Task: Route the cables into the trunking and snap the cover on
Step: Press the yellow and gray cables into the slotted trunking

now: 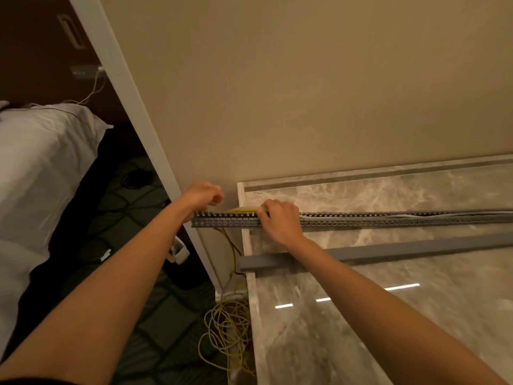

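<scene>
A long grey slotted trunking [388,220] lies across the marble counter [388,315], its left end sticking out past the counter edge. White and grey cables run inside its right part. A yellow cable [244,210] lies over its left part. My right hand [280,218] presses down on the trunking, fingers pinching the yellow cable. My left hand [205,194] is curled at the trunking's left end, near the wall; what it grips is hidden. The grey cover strip [361,252] lies on the counter, nearer to me and parallel to the trunking.
Loose yellow and white cables [227,326] hang from the trunking's left end and coil on the dark patterned floor beside the counter. A white door frame [155,151] runs diagonally on the left. A bed with white bedding [41,168] lies further left.
</scene>
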The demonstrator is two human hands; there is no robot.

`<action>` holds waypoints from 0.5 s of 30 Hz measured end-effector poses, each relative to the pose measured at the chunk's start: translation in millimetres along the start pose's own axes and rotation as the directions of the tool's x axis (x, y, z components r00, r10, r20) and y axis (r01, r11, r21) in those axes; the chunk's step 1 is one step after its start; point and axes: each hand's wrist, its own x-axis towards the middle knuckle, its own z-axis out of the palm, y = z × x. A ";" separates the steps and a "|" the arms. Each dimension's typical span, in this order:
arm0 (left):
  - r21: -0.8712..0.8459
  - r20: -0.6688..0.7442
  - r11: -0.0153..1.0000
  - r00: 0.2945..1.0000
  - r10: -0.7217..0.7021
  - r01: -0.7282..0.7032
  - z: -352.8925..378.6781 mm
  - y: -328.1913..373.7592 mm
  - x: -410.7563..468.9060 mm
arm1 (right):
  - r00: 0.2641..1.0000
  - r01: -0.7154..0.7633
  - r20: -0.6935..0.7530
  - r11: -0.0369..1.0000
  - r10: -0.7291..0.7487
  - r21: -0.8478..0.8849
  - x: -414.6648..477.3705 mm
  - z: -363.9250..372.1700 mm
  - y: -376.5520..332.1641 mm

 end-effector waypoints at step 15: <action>0.355 0.344 0.927 0.939 -0.008 -0.122 4.2 -23.4 22.5 | 1.000 0.000 0.005 1.000 0.000 -0.030 -2.6 5.1 4.1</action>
